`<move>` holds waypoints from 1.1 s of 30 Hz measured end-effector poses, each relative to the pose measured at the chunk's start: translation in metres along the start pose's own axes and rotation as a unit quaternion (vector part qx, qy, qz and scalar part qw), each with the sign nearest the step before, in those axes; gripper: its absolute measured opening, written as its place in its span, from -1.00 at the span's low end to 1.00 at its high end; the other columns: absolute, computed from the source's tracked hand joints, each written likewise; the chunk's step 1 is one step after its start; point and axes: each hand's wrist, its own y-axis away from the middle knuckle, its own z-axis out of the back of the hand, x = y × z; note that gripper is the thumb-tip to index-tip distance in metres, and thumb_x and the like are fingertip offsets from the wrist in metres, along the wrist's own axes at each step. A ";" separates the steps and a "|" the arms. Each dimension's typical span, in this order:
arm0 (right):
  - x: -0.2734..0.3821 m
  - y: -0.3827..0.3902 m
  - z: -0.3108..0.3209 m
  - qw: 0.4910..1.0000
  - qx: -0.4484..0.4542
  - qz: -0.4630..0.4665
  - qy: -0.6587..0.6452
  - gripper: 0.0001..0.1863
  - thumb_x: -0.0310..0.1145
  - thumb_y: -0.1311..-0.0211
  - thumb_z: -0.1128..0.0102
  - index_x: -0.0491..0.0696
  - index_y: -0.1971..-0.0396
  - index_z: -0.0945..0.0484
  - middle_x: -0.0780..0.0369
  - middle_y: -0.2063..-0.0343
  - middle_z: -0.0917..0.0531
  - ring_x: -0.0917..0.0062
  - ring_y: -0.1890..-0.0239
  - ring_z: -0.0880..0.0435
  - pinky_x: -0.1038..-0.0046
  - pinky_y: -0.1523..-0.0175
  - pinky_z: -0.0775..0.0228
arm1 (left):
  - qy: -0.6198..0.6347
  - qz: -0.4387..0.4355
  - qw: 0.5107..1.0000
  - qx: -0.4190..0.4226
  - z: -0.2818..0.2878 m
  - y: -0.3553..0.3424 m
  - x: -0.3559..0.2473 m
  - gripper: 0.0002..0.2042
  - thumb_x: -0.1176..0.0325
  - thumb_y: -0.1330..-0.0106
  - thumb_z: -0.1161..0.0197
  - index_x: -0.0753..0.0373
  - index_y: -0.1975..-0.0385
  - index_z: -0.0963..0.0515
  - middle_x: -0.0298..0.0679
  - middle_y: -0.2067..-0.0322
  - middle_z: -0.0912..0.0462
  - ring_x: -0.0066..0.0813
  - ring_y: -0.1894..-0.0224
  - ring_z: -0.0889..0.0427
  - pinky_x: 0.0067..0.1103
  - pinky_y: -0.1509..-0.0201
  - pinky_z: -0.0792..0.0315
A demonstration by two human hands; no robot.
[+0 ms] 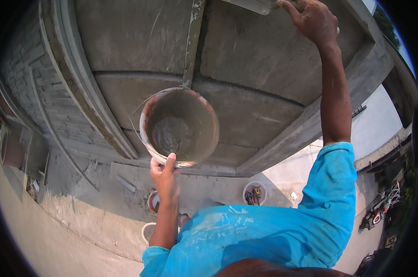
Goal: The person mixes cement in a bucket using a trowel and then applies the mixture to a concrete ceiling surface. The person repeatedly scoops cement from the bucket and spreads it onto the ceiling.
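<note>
My left hand [165,177] grips the near rim of a round bucket [145,121], thumb over the edge and fingers beneath. Grey wet mortar [172,134] coats its inside and lies in the bottom. Raised at the upper right, my right hand [314,21] is closed around a trowel [255,4], whose grey flat blade runs partly out of the picture. Both are close to a grey plastered wall [144,41] with dark grooves between its panels. A narrow mortar-smeared strip [192,41] stands upright against the wall, just beyond the bucket.
Below on the ground stand a white bucket of tools [255,193], a smaller bucket [153,202] and a pale container [148,233]. A long thin bent strip [56,129] leans at the left. A moulded column edge [79,78] borders the panels; a motorbike [379,212] is far right.
</note>
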 end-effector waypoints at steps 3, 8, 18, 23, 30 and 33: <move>0.000 0.017 -0.014 0.995 -0.040 -0.053 -0.072 -0.72 -0.05 -0.20 -0.37 0.03 0.34 -0.74 0.26 0.37 -0.75 0.36 0.33 -0.74 0.33 0.22 -0.56 | -0.006 -0.001 1.000 0.011 0.010 -0.001 0.002 -0.67 0.45 -0.37 -0.33 0.29 -0.04 -0.37 -0.14 0.05 -0.59 -0.36 0.09 -0.67 -0.41 0.10 -0.67; 0.012 0.086 -0.046 0.839 0.001 -0.145 -0.525 -0.66 -0.12 -0.43 -0.19 -0.12 0.17 -0.69 0.20 0.41 -0.70 0.48 0.42 -0.65 0.41 0.31 -0.50 | 0.016 0.007 0.999 0.038 0.012 -0.004 0.006 -0.65 0.47 -0.39 -0.29 0.29 -0.10 -0.35 -0.10 0.00 -0.57 -0.29 0.04 -0.68 -0.32 0.06 -0.71; 0.066 0.093 -0.145 0.434 0.018 -0.419 -0.797 -0.60 -0.10 -0.47 -0.12 -0.18 0.04 -0.50 0.20 0.34 -0.58 0.46 0.46 -0.57 0.34 0.43 -0.43 | 0.008 -0.001 1.000 0.010 0.002 -0.008 -0.012 -0.67 0.47 -0.38 -0.30 0.27 -0.05 -0.35 -0.14 0.08 -0.56 -0.35 0.10 -0.67 -0.33 0.11 -0.71; 0.012 0.143 -0.094 0.654 -0.017 -0.391 -0.647 -0.62 -0.13 -0.42 -0.24 -0.18 0.09 -0.59 0.21 0.35 -0.67 0.49 0.39 -0.65 0.36 0.36 -0.52 | -0.032 0.015 0.999 0.003 0.013 -0.003 -0.014 -0.65 0.46 -0.37 -0.32 0.26 -0.06 -0.35 -0.18 0.10 -0.56 -0.38 0.12 -0.67 -0.37 0.13 -0.72; -0.054 0.146 -0.042 0.992 0.008 0.125 -0.026 -0.73 -0.05 -0.14 -0.45 0.07 0.33 -0.72 0.37 0.36 -0.71 0.48 0.34 -0.70 0.41 0.32 -0.49 | -0.018 0.019 1.000 -0.001 0.014 -0.006 -0.018 -0.67 0.46 -0.36 -0.33 0.24 -0.05 -0.38 -0.22 0.15 -0.59 -0.43 0.17 -0.68 -0.49 0.26 -0.70; -0.051 0.125 -0.040 0.986 0.047 0.156 0.032 -0.71 -0.01 -0.11 -0.46 0.09 0.34 -0.74 0.41 0.35 -0.72 0.53 0.33 -0.71 0.41 0.30 -0.51 | -0.029 0.035 0.999 -0.004 0.017 -0.011 -0.015 -0.67 0.47 -0.36 -0.33 0.24 -0.03 -0.38 -0.23 0.15 -0.59 -0.44 0.21 -0.69 -0.50 0.27 -0.70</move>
